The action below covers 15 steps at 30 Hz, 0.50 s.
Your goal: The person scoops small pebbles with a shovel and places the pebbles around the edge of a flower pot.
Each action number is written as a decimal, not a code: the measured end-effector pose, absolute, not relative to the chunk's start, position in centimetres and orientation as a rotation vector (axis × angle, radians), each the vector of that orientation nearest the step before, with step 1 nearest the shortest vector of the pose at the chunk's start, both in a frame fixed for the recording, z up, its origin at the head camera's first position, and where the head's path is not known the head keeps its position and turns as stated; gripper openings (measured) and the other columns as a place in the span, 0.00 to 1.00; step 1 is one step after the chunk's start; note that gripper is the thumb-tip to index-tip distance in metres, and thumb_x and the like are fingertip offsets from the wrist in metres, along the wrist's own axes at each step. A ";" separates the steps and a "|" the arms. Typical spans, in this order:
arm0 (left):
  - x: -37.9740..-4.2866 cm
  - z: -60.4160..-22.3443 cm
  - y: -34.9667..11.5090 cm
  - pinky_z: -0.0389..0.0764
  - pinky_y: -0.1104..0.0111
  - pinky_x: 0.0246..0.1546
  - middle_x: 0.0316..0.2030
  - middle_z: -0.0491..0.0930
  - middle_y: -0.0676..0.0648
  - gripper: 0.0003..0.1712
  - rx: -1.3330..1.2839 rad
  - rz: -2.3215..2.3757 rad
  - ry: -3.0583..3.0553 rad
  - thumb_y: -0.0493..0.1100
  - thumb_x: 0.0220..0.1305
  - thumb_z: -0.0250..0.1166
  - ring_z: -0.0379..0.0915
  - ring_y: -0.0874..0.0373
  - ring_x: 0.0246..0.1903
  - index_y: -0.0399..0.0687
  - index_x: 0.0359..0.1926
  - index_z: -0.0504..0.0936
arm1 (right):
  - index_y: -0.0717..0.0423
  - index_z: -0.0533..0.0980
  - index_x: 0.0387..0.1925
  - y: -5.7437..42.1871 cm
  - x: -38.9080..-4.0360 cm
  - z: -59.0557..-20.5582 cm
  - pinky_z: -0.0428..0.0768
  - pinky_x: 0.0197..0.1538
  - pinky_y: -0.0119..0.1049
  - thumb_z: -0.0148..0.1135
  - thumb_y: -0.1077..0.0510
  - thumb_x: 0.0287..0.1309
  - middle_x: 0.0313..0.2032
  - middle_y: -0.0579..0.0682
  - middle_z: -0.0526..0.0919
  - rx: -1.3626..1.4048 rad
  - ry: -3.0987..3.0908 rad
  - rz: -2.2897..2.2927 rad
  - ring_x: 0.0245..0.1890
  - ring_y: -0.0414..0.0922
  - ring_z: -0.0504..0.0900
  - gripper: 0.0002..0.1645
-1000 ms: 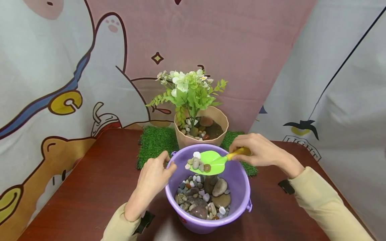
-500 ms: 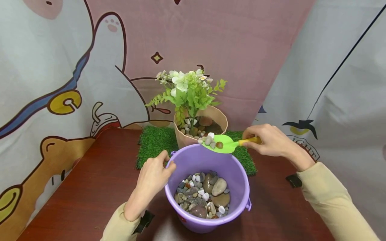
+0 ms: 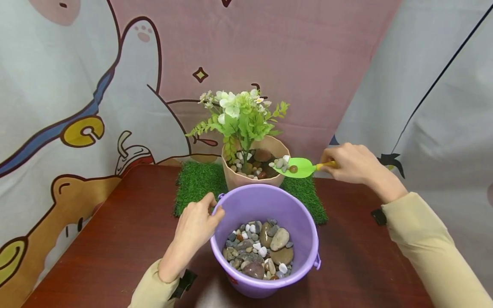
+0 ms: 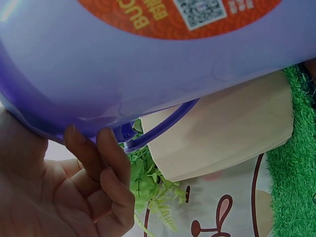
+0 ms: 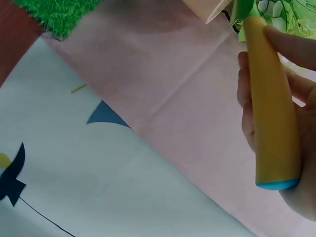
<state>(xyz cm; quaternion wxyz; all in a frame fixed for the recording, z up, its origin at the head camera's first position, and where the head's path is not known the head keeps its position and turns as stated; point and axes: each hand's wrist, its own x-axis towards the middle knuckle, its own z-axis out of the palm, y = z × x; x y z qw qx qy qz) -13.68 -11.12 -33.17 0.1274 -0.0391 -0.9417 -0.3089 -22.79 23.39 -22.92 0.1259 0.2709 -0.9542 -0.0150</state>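
Observation:
My right hand (image 3: pixel 352 164) grips the yellow handle (image 5: pixel 274 108) of a toy shovel with a green blade (image 3: pixel 303 168). Several small pebbles (image 3: pixel 282 164) lie on the blade, whose tip reaches over the right rim of a beige flowerpot (image 3: pixel 252 183). Inside the pot stand white flowers with green leaves (image 3: pixel 242 122), with stones around the stems. In front of it is a purple bucket (image 3: pixel 265 192) holding many stones (image 3: pixel 254 256). The bucket's left rim is held by my left hand (image 3: pixel 196 224); in the left wrist view its curled fingers (image 4: pixel 116 190) touch the outside.
Both containers are on a brown table (image 3: pixel 115 239), the pot on a green artificial grass mat (image 3: pixel 200 182). A printed cloth (image 3: pixel 308 64) hangs right behind the plant. The bucket's handle (image 4: pixel 163 128) hangs at its side.
My right hand has carried the loaded shovel from above the bucket away and to the right, bringing the blade to the pot's rim. My left hand stays on the bucket.

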 end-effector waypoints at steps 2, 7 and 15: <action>-13.7 -33.2 -11.1 0.59 0.69 0.16 0.11 0.65 0.51 0.06 -0.113 -0.898 -2.739 0.44 0.55 0.59 0.61 0.58 0.14 0.49 0.27 0.72 | 0.47 0.80 0.27 23.2 -23.0 -22.6 0.67 0.19 0.37 0.65 0.50 0.52 0.19 0.42 0.79 0.759 -2.787 -0.075 0.17 0.38 0.71 0.06; -13.7 -33.2 -11.1 0.59 0.69 0.16 0.11 0.65 0.51 0.06 -0.116 -0.899 -2.733 0.44 0.55 0.59 0.61 0.58 0.14 0.49 0.27 0.72 | 0.47 0.79 0.25 22.8 -23.2 -22.1 0.67 0.19 0.39 0.65 0.50 0.51 0.18 0.42 0.78 0.700 -2.820 -0.123 0.17 0.40 0.72 0.07; -13.7 -33.2 -11.1 0.59 0.69 0.16 0.11 0.65 0.51 0.06 -0.122 -0.903 -2.731 0.44 0.55 0.59 0.60 0.58 0.13 0.49 0.27 0.73 | 0.50 0.79 0.25 22.4 -23.5 -21.3 0.69 0.20 0.44 0.64 0.49 0.52 0.19 0.45 0.79 0.663 -2.834 -0.213 0.18 0.45 0.75 0.09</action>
